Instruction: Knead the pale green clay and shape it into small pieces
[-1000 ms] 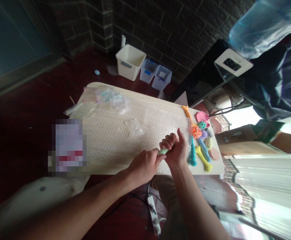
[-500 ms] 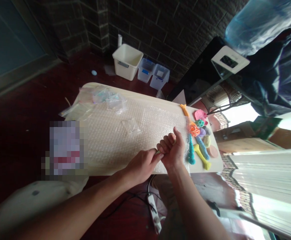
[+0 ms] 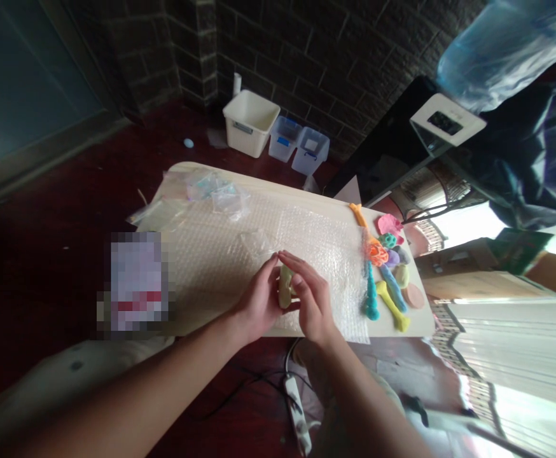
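As left hand (image 3: 257,304) cups, right hand (image 3: 315,302) curves opposite, green lump (image 3: 285,289) between.

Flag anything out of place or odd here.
A small pale blue object lies alone on the floor, off the table and outside the cream bin. The bubble wrap sits askew: one corner pokes past the table's near edge. No spill visible.

A smooth, elongated, pale yellow-green piece (image 3: 285,286) is held between the left hand (image 3: 259,302) and the right hand (image 3: 315,296), partly hidden, its long side pointed away from the body.
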A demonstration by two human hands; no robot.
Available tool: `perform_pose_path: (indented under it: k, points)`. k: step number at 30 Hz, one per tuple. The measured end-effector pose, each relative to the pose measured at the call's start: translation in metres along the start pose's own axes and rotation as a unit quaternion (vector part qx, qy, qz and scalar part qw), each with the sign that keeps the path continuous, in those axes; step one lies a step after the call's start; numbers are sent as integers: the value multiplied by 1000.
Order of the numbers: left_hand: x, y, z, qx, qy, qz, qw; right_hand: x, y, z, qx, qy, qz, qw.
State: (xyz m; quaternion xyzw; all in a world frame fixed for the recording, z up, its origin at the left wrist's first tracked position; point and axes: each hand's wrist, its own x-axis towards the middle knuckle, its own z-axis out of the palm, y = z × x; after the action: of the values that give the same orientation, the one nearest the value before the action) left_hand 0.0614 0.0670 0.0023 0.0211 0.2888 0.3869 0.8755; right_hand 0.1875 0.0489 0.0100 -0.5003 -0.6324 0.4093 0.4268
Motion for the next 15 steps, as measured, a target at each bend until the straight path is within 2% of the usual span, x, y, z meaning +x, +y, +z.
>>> perform_pose_path:
  k: [2,5,9,12,15]
  points:
    - [-1,8,0,-28,23,14,999,-3,1,3,-65,-45,-52,996]
    - [-3,15,-3,8,12,37,999,-5,3,6,-25,-57,-45,997]
    - [-9,16,-2,127,1,73,989,-2,9,9,76,26,-60,995]
    - [-13,16,-2,176,17,86,980,4,14,8,83,86,-56,991]
    - [-14,16,-5,228,5,107,968,8,16,4,87,101,-32,991]
